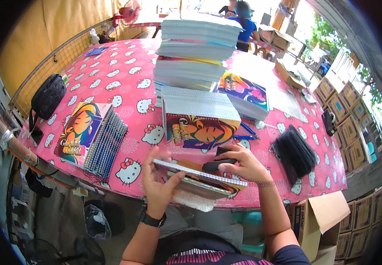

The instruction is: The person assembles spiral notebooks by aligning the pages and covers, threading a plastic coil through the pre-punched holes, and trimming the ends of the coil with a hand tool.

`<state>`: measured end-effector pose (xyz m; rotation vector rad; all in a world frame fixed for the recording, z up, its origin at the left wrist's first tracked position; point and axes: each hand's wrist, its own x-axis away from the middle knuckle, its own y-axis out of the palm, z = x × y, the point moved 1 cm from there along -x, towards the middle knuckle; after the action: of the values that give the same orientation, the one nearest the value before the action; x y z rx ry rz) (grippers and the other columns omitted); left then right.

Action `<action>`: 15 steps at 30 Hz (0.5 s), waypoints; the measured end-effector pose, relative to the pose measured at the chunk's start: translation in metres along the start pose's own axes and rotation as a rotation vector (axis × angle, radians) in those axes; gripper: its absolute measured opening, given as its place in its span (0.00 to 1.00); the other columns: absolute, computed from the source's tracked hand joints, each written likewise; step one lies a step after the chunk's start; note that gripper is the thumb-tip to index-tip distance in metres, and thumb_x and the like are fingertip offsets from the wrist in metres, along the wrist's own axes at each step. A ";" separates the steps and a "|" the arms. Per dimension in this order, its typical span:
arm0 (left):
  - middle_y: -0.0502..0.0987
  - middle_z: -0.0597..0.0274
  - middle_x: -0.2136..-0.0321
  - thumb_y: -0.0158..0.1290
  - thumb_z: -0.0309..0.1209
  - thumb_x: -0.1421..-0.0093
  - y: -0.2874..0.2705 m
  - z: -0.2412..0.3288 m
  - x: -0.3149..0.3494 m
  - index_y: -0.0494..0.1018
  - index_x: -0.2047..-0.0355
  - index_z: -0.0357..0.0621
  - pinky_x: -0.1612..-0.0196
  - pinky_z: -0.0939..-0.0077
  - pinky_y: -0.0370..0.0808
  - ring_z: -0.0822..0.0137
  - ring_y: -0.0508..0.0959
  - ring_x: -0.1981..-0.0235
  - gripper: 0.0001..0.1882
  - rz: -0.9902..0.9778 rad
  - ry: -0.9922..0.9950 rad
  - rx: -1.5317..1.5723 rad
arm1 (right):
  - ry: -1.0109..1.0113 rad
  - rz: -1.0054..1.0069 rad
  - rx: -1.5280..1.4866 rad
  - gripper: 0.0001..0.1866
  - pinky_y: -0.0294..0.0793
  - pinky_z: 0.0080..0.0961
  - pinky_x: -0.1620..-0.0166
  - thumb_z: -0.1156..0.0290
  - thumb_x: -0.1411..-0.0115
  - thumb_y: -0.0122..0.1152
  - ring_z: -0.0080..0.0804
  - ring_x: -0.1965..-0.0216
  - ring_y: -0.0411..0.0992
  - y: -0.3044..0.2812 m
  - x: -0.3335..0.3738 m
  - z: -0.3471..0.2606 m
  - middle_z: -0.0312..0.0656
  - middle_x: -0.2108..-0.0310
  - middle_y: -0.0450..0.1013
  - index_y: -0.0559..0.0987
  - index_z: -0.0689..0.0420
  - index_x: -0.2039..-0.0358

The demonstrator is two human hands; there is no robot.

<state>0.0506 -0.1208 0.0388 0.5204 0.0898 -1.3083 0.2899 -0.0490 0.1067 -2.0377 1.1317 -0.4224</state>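
A notebook stands tilted on its edge near the table's front, its white page edge upward. My left hand grips its left end, with the thumb on the near side and fingers behind. At the far side of the notebook, my right hand is closed round a dark, rounded object whose kind I cannot make out. A thin wire coil sticks out from the notebook's right end, across my right wrist. Beyond my hands lies a stack of uncoiled notebooks with an illustrated cover.
Coil-bound notebooks are stacked at left. Tall paper stacks rise at the back. A blue-handled tool and a bundle of black coils lie right. An open carton stands beside me; two people sit far off.
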 end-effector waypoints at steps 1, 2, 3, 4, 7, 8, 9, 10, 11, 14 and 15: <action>0.67 0.54 0.47 0.66 0.18 0.54 0.000 -0.005 0.001 0.56 0.38 0.40 0.44 0.72 0.67 0.66 0.69 0.48 0.44 -0.009 -0.010 0.007 | -0.119 -0.013 -0.297 0.32 0.64 0.38 0.43 0.44 0.45 0.59 0.45 0.49 0.71 -0.002 0.006 -0.003 0.55 0.52 0.74 0.82 0.65 0.60; 0.67 0.54 0.47 0.65 0.17 0.53 0.003 -0.007 0.003 0.56 0.39 0.40 0.43 0.71 0.67 0.66 0.69 0.49 0.42 0.007 0.028 0.006 | -0.233 -0.040 -0.600 0.28 0.64 0.38 0.44 0.48 0.43 0.59 0.44 0.49 0.71 0.000 0.016 -0.011 0.53 0.52 0.74 0.82 0.64 0.60; 0.68 0.55 0.48 0.64 0.17 0.52 0.006 -0.008 0.004 0.57 0.39 0.40 0.43 0.71 0.67 0.66 0.69 0.49 0.42 0.035 0.048 0.017 | -0.344 -0.068 -0.904 0.24 0.65 0.38 0.45 0.52 0.41 0.60 0.43 0.50 0.71 -0.001 0.021 -0.015 0.52 0.53 0.75 0.82 0.64 0.60; 0.68 0.55 0.49 0.64 0.17 0.52 0.009 -0.007 0.003 0.57 0.39 0.40 0.43 0.70 0.66 0.66 0.69 0.48 0.41 0.062 0.067 0.028 | -0.371 -0.160 -0.806 0.24 0.65 0.37 0.45 0.53 0.39 0.57 0.39 0.50 0.72 0.001 0.017 -0.007 0.50 0.53 0.75 0.81 0.64 0.59; 0.69 0.57 0.50 0.62 0.16 0.50 0.009 -0.009 0.009 0.58 0.38 0.38 0.43 0.71 0.66 0.66 0.70 0.49 0.39 0.070 0.036 0.060 | -0.007 -0.031 -0.067 0.34 0.63 0.37 0.42 0.42 0.41 0.53 0.41 0.49 0.71 -0.001 0.004 -0.002 0.52 0.52 0.75 0.81 0.66 0.59; 0.69 0.57 0.50 0.61 0.16 0.49 0.009 -0.011 0.009 0.58 0.38 0.37 0.44 0.71 0.66 0.67 0.70 0.49 0.38 0.074 0.018 0.079 | -0.100 -0.006 -0.392 0.33 0.64 0.37 0.43 0.43 0.41 0.53 0.42 0.50 0.72 0.001 0.010 -0.004 0.52 0.55 0.76 0.81 0.65 0.59; 0.69 0.58 0.50 0.60 0.16 0.48 0.011 -0.012 0.007 0.58 0.37 0.37 0.44 0.72 0.66 0.67 0.70 0.49 0.38 0.069 0.016 0.077 | -0.322 -0.021 -0.709 0.24 0.67 0.35 0.46 0.54 0.38 0.55 0.38 0.52 0.72 0.001 0.014 -0.009 0.48 0.57 0.77 0.81 0.66 0.59; 0.69 0.59 0.50 0.60 0.16 0.47 0.014 -0.012 0.003 0.58 0.37 0.36 0.44 0.73 0.66 0.68 0.70 0.49 0.38 0.065 0.013 0.075 | -0.363 -0.084 -0.713 0.25 0.68 0.34 0.47 0.53 0.38 0.55 0.38 0.53 0.73 -0.003 0.009 -0.013 0.49 0.57 0.77 0.81 0.66 0.59; 0.69 0.60 0.51 0.59 0.15 0.47 0.013 -0.011 0.005 0.58 0.36 0.36 0.45 0.74 0.66 0.69 0.70 0.49 0.37 0.053 -0.004 0.058 | -0.397 -0.139 -0.737 0.25 0.68 0.33 0.48 0.53 0.38 0.54 0.38 0.54 0.73 0.000 0.006 -0.016 0.49 0.57 0.77 0.81 0.66 0.59; 0.69 0.61 0.53 0.59 0.16 0.46 0.008 -0.013 0.009 0.60 0.37 0.34 0.47 0.77 0.66 0.71 0.70 0.51 0.36 0.075 0.008 0.040 | 0.005 -0.040 -0.161 0.33 0.65 0.36 0.43 0.43 0.41 0.52 0.44 0.47 0.70 0.003 -0.010 -0.007 0.51 0.55 0.76 0.81 0.67 0.60; 0.69 0.62 0.54 0.60 0.17 0.46 0.008 -0.013 0.007 0.60 0.38 0.34 0.47 0.77 0.66 0.71 0.70 0.52 0.35 0.078 0.029 0.032 | -0.122 -0.069 -0.443 0.31 0.65 0.35 0.44 0.46 0.41 0.53 0.42 0.47 0.70 0.004 -0.007 -0.010 0.51 0.55 0.76 0.81 0.67 0.60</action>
<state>0.0633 -0.1203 0.0274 0.5643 0.0718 -1.2277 0.2778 -0.0495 0.1112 -2.4519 1.1574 -0.0792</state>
